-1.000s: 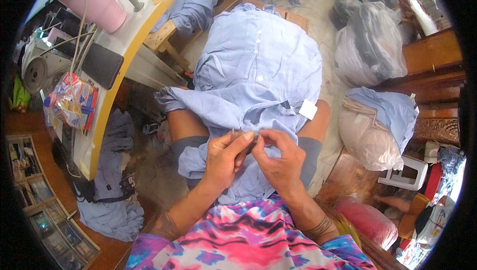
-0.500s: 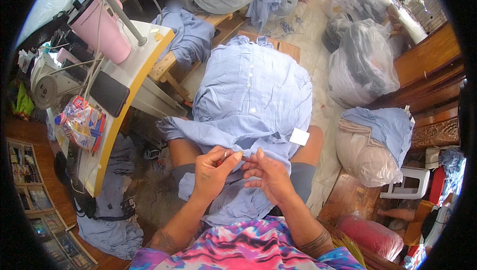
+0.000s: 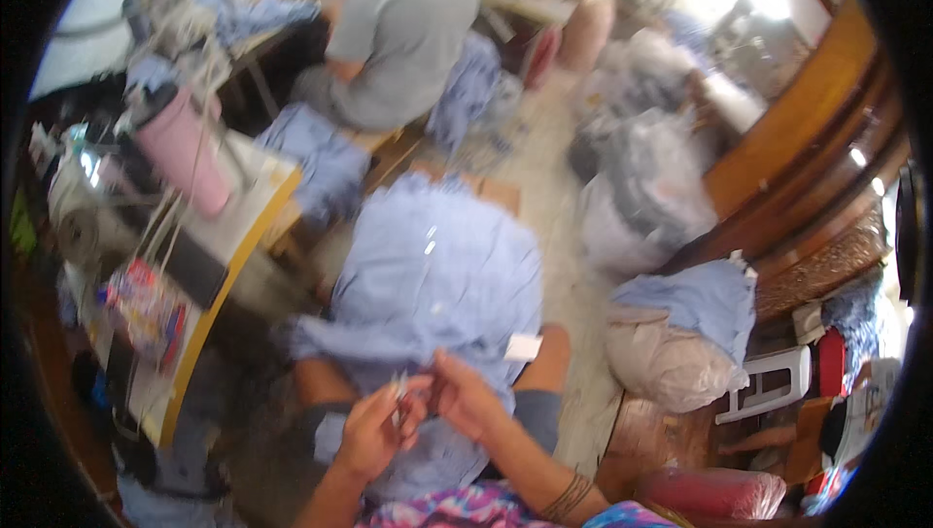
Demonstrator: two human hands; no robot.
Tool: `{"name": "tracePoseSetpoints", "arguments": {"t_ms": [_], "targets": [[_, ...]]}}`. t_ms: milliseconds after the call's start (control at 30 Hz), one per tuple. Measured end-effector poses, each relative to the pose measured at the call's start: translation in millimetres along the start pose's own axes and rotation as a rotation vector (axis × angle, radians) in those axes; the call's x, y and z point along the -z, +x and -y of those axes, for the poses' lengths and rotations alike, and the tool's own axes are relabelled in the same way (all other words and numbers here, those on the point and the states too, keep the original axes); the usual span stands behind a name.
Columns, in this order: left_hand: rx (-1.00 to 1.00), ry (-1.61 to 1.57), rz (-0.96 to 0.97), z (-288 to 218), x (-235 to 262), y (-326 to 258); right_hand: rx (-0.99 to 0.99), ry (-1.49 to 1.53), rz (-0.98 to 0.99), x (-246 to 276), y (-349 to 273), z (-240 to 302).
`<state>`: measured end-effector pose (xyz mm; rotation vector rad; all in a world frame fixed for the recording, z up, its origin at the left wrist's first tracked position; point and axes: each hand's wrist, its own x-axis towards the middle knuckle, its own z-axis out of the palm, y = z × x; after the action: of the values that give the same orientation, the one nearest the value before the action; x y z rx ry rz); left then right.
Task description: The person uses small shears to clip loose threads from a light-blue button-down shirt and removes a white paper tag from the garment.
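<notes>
My left hand (image 3: 371, 428) is closed around a small silvery tool (image 3: 400, 384), blurred, its tip pointing up past the fingers. Close beside it my right hand (image 3: 466, 400) has its thumb up and fingers stretched, seemingly with nothing held. Both hands are above a light blue buttoned shirt (image 3: 437, 266), which is spread over a rounded mound in front of me and hangs across my lap. A white square tag (image 3: 523, 346) lies at its right side. Folds of the same blue cloth (image 3: 428, 465) sit below my hands. Motion blur hides fine detail.
At left, a yellow-edged table (image 3: 233, 285) bears a pink tumbler (image 3: 185, 149), a dark phone (image 3: 206, 273) and a colourful plastic packet (image 3: 146, 309). Ahead sits a person in grey (image 3: 408, 33). To the right are plastic-wrapped bundles (image 3: 646, 188), a cloth-topped sack (image 3: 671, 348) and a white stool (image 3: 768, 382).
My view has tilted up and shifted, so the scene sits lower and more leftward. My hands have come off the shirt's edge, and the silvery tool now shows in my left hand.
</notes>
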<state>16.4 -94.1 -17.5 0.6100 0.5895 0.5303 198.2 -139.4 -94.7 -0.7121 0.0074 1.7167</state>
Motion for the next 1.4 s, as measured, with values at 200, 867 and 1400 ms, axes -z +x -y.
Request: {"name": "tracePoseSetpoints", "arguments": {"t_ms": [200, 867, 1400], "targets": [[0.189, -0.267, 0.149, 2.0, -17.3, 9.8, 0.041, 0.064, -0.112, -23.6, -17.3, 14.5], [0.138, -0.105, 0.035, 10.2, -11.2, 5.8, -0.023, 0.046, -0.056, -20.2, -19.4, 0.0], [0.083, 0.023, -0.010, 10.0, -0.6, -6.2, 0.304, -0.218, -0.123, -49.1, -25.0, -16.0]]}}
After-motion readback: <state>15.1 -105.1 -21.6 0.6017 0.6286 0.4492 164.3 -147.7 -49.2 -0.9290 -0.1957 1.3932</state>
